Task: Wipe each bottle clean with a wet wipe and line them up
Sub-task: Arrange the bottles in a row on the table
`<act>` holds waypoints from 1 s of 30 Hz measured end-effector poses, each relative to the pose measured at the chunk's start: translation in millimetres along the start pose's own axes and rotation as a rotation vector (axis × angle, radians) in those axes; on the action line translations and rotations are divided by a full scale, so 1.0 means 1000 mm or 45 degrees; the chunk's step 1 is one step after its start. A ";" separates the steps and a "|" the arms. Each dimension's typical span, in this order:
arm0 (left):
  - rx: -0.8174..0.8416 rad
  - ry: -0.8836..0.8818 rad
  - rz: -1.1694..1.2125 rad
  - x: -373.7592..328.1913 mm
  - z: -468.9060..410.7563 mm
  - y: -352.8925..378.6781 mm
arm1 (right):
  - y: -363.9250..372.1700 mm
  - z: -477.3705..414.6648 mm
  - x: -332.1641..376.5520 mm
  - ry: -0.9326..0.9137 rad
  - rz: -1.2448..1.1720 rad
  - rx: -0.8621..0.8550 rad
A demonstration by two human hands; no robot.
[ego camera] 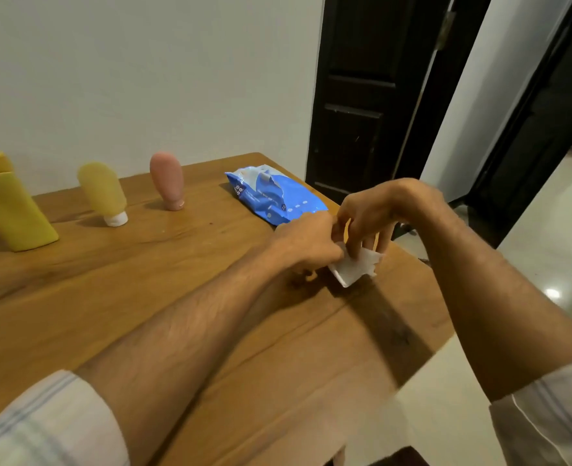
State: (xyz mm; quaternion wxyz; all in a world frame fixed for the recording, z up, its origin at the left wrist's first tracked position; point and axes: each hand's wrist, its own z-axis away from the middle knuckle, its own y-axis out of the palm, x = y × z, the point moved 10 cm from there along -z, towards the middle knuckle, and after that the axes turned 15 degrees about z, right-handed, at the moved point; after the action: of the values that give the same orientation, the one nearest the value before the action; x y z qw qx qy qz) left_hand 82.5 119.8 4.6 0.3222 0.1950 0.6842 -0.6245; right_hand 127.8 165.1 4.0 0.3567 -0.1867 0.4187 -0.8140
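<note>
Standing across the wooden table (177,314), near the wall, are the three bottles: the large yellow tube (12,210) at the far left, the pale yellow bottle (104,193) with its white cap down beside it, and the pink bottle (167,183) further right. They stand well apart in a rough row, and no hand is on any of them. Whether they are already wiped cannot be told; judging from the wipe which is only now in the hands, the wiping seems not yet begun or between bottles, and most of the work is probably left.

Right of the pink bottle lies the blue wipe pack (274,196), flat on the table, with its top crumpled and seemingly open. It lies just behind the hands.

Both hands meet near the right edge of the table, just in front of the pack. The left hand (306,243) is curled, its fingertips closed on the upper edge of the wet wipe (355,267). The right hand (375,210) arches above, with the fingers (383,238) pointing down and a little spread, pinching the same wipe from the other side. The wipe is small, white and folded, and hangs between and below the fingertips, close over the table; whether it touches the wood is not clear. It looks as if the person is unfolding it.
</note>
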 end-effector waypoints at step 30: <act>-0.004 -0.118 0.045 -0.021 -0.230 -0.027 | -0.121 -0.102 -0.173 0.250 -0.516 -0.205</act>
State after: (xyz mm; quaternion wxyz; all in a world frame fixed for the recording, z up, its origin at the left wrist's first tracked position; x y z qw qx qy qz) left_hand 34.5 344.1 41.5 0.3649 0.1775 0.6660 -0.6260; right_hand 131.6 396.4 42.4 0.1275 -0.2146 0.4688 -0.8473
